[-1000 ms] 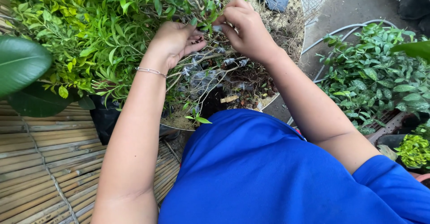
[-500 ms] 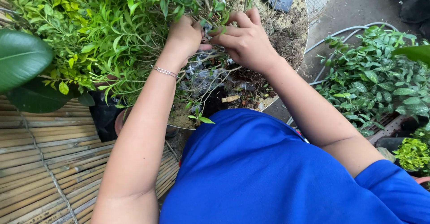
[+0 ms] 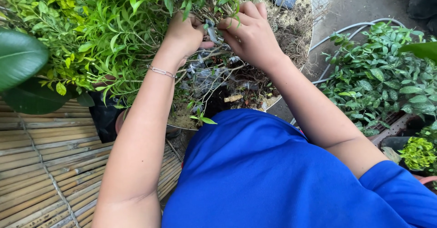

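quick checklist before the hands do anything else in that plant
1. Left hand closed around the stems: ok.
2. Right hand fingers pinching the small grey piece between the hands: ok.
3. What the grey piece is: cannot tell, leaves hide it.
4. View of the stems: not ok, foliage crowds them.
5. Round pot sits level on the ground: ok.
6. Bracelet free of twigs: ok.

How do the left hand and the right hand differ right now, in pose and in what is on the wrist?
The left hand is curled into a loose fist among the green leaves; the right hand lies flatter, fingers stretched toward the left one. The left wrist carries a thin chain bracelet; the right wrist is bare. Both meet at the plant's stems above the plastic-wrapped root ball.
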